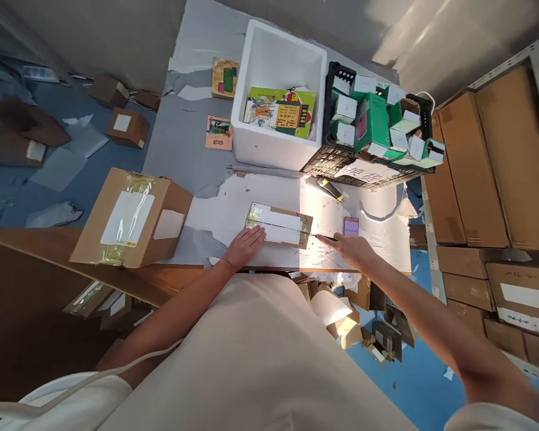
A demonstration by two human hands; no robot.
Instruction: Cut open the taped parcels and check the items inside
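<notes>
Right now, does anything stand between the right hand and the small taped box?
Nothing visible does, only the slim dark tool that the right hand holds, pointing toward the small taped box. The left hand rests on its left end.

Could not identify the dark tool (325,239), partly hidden by the right hand (353,249). Saw the labelled carton (523,296) at right cut off.

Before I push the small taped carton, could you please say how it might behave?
The carton is probably fairly stiff, given its straight edges. Lying flat, it seems unlikely to roll or tip; its glossy tape may feel slippery.
</notes>
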